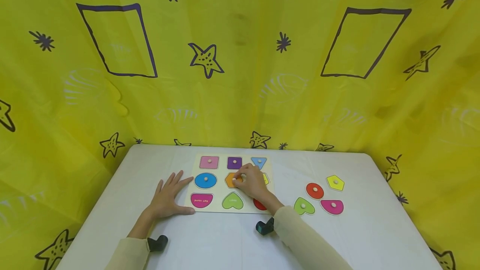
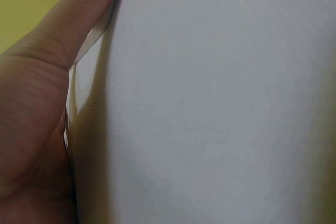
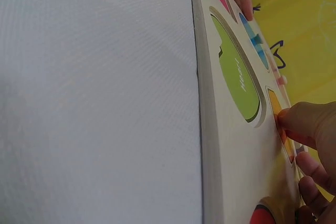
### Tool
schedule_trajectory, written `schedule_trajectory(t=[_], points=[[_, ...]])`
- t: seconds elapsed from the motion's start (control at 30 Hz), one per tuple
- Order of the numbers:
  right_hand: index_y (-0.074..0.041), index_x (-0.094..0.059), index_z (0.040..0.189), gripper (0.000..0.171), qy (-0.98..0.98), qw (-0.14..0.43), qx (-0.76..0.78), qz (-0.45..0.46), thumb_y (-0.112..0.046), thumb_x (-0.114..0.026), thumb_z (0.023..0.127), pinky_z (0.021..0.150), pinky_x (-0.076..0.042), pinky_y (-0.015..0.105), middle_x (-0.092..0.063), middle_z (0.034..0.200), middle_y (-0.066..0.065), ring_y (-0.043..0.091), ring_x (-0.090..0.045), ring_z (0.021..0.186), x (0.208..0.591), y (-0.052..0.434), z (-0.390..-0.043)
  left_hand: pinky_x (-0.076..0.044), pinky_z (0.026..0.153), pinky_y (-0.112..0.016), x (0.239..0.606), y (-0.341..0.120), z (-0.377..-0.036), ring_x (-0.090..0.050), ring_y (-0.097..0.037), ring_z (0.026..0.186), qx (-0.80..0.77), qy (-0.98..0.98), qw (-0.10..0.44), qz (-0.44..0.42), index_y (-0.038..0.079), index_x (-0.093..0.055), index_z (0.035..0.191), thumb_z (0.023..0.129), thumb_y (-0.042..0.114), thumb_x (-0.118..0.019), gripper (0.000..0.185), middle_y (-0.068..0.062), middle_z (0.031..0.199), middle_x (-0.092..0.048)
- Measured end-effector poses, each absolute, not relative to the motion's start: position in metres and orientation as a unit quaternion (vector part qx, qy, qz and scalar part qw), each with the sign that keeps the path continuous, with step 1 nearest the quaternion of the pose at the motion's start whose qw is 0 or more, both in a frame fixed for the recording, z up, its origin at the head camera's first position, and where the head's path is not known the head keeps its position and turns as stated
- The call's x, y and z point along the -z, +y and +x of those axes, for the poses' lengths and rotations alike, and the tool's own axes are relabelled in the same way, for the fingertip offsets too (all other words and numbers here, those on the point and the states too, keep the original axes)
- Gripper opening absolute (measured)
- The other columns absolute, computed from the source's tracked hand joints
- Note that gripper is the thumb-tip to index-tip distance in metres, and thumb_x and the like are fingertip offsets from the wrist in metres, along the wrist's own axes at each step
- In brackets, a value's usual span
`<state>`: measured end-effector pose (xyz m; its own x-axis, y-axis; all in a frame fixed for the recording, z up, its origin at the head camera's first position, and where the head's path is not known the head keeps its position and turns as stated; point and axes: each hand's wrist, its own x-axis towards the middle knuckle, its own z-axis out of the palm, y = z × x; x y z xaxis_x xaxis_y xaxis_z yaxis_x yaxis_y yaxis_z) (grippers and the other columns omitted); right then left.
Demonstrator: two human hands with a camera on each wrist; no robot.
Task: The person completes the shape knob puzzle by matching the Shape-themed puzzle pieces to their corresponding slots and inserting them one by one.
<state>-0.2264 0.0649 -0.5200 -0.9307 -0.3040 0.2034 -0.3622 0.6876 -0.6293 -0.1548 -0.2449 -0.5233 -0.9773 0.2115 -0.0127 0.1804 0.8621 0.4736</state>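
Note:
A wooden shape puzzle board (image 1: 218, 191) lies on the white table (image 1: 225, 236). My right hand (image 1: 237, 180) reaches over the board and pinches the knob of the orange hexagon piece (image 1: 228, 180) in the board's middle. In the right wrist view its fingertips (image 3: 307, 124) curl onto that orange piece (image 3: 277, 109), beside the green heart recess (image 3: 239, 77). My left hand (image 1: 171, 190) lies flat on the table with fingers spread, the fingertips touching the board's left edge. The left wrist view shows only the palm (image 2: 37, 103) on the tabletop.
A pink square (image 1: 209, 162), purple square (image 1: 234, 162), blue triangle (image 1: 259, 162) and blue circle (image 1: 205, 180) sit in the board. To its right lie a red circle (image 1: 314, 190), yellow pentagon (image 1: 335, 182), green heart (image 1: 303, 206) and pink half-round (image 1: 332, 206). Yellow cloth surrounds the table.

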Motion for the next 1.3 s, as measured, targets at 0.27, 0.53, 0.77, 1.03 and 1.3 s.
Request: schedule_trajectory(t=[0.27,0.53,0.77,1.03,1.3], points=[[-0.015,-0.079,0.084,0.007,-0.917,0.048,-0.352,0.182,-0.022,-0.081,0.086,0.086,-0.046,0.044,-0.066,0.107,0.006,0.028,-0.054,0.101,0.519,0.065,-0.226,0.000,0.116,-0.076,0.523,-0.245,-0.155,-0.012,-0.051,0.153,-0.241,0.965,0.030,0.102,0.020,-0.048,0.155,0.065,0.063,-0.087,0.108,-0.024,0.166,-0.026],[-0.015,-0.079,0.084,0.007,-0.916,0.042,-0.355,0.180,-0.022,-0.081,0.086,0.086,-0.046,0.044,-0.066,0.107,0.006,0.028,-0.053,0.102,0.519,0.065,-0.226,0.000,0.116,-0.076,0.523,-0.245,-0.155,-0.013,-0.051,0.153,-0.240,0.965,0.027,0.102,0.020,-0.048,0.155,0.065,0.064,-0.087,0.108,-0.024,0.166,-0.026],[-0.015,-0.079,0.086,0.007,-0.918,0.032,-0.345,0.192,-0.022,-0.082,0.087,0.087,-0.046,0.044,-0.066,0.107,0.006,0.027,-0.054,0.102,0.517,0.066,-0.225,0.000,0.116,-0.076,0.523,-0.245,-0.154,-0.013,-0.051,0.152,-0.242,0.964,0.028,0.104,0.020,-0.048,0.154,0.065,0.062,-0.088,0.107,-0.024,0.165,-0.027],[-0.012,-0.079,0.099,0.012,-0.905,-0.017,-0.364,0.221,-0.019,-0.081,0.090,0.093,-0.049,0.046,-0.063,0.111,0.007,0.028,-0.054,0.109,0.507,0.074,-0.227,0.001,0.116,-0.076,0.523,-0.245,-0.154,-0.012,-0.051,0.153,-0.246,0.963,0.024,0.108,0.020,-0.048,0.154,0.065,0.063,-0.087,0.107,-0.024,0.166,-0.026],[-0.012,-0.077,0.110,0.023,-0.888,-0.033,-0.367,0.275,-0.024,-0.081,0.091,0.093,-0.054,0.044,-0.067,0.113,0.004,0.024,-0.059,0.108,0.498,0.088,-0.233,0.001,0.116,-0.076,0.525,-0.246,-0.156,-0.013,-0.051,0.153,-0.246,0.963,0.026,0.106,0.020,-0.049,0.154,0.064,0.063,-0.087,0.107,-0.023,0.166,-0.026]])
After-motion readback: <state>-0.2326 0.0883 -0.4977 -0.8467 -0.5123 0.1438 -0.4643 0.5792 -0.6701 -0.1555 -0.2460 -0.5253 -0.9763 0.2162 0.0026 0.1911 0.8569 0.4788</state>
